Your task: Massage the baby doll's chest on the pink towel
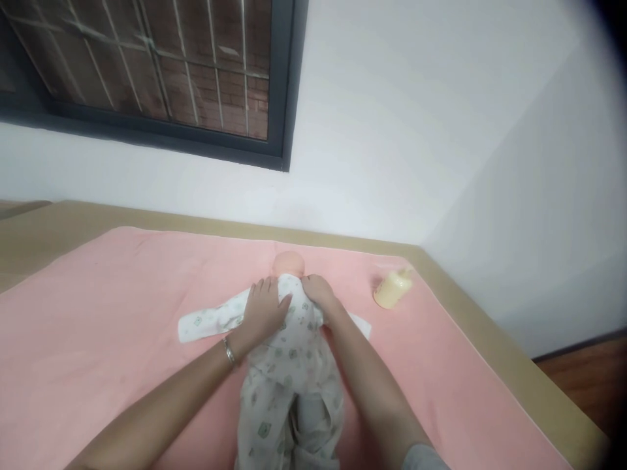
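Observation:
A baby doll lies on a pink mat, its bare head (289,262) pointing to the wall. It wears a white baby outfit (289,365) with a small green print; one sleeve (208,322) stretches out flat to the left and the other sticks out at the right under my arm. My left hand (267,307) rests on the doll's left-side shoulder and sleeve, fingers extended and thumb apart. At the collar on the right side, my right hand (319,292) has its fingers curled on the outfit's shoulder. The doll's arms and face are not visible.
A pale yellow pump bottle (392,289) lies tilted on the pink mat (122,287) to the right. Beneath the mat is a tan surface (470,326), bordered behind by a white wall (372,130). A dark-framed window (279,85) with bars is at upper left.

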The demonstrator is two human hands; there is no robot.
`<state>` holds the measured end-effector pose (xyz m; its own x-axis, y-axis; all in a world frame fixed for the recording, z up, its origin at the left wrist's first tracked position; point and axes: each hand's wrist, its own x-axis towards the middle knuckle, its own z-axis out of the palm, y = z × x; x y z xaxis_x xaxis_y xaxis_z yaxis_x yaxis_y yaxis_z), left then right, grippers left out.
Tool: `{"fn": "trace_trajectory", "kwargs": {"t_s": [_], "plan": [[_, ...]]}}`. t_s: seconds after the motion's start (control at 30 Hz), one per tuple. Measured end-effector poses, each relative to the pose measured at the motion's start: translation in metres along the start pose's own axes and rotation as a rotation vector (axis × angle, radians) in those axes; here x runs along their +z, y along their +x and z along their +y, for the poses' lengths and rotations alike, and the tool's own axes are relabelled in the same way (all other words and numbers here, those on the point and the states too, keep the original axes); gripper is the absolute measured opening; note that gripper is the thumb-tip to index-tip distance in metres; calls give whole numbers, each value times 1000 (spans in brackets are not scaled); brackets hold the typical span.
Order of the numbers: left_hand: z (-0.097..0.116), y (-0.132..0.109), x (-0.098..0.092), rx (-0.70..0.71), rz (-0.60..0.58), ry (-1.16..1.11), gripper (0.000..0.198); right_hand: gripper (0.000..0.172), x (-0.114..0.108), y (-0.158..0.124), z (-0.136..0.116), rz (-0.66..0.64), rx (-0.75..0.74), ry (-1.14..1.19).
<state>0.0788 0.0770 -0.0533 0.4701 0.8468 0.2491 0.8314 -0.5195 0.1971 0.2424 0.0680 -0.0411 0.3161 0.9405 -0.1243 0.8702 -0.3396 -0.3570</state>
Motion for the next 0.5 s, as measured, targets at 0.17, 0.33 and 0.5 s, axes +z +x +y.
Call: {"fn": "trace_trajectory", "kwargs": {"t_s": [0.17, 0.33, 0.5], "plan": [[-13, 30, -13, -187, -302, -215, 67, 40, 35, -47, -2, 303, -207, -115], [-5, 20, -7, -139, -190, -69, 60, 43, 27, -31, -2, 221, -183, -62], [6, -13, 2, -14, -10, 15, 51, 50, 13, -10, 1, 37, -87, -23]]}}
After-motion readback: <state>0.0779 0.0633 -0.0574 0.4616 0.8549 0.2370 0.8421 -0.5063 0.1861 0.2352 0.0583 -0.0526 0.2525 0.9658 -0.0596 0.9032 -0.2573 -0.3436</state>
